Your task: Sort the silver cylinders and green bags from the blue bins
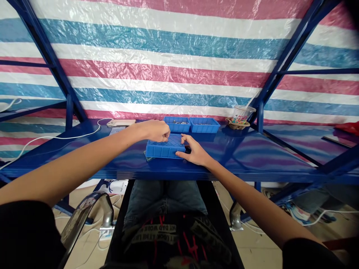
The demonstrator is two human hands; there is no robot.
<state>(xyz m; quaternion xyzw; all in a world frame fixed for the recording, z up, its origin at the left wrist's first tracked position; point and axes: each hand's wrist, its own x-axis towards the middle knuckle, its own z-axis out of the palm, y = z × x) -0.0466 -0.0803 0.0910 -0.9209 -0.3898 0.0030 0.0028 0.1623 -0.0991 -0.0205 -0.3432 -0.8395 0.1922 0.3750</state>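
A blue plastic bin [165, 151] with ribbed sides lies before me near the table's front edge, its top face showing a crosshatched pattern. At its right end, my right hand [195, 151] grips it, the thumb on the near side and the index finger on the upper edge. My left hand [155, 130] is closed, knuckles up, over the bin's far left part. Whatever its fingers hold, if anything, is hidden. Some flat, dark greenish thing [148, 157] sticks out from under the bin's left corner.
Behind stand two more blue bins, the left one [176, 127] and the right one [204, 129], with small metallic parts inside. A plastic cup with a straw [242, 114] sits at the back right of the blue table [224, 160]. A white cable [75, 137] runs to a pale box [123, 122].
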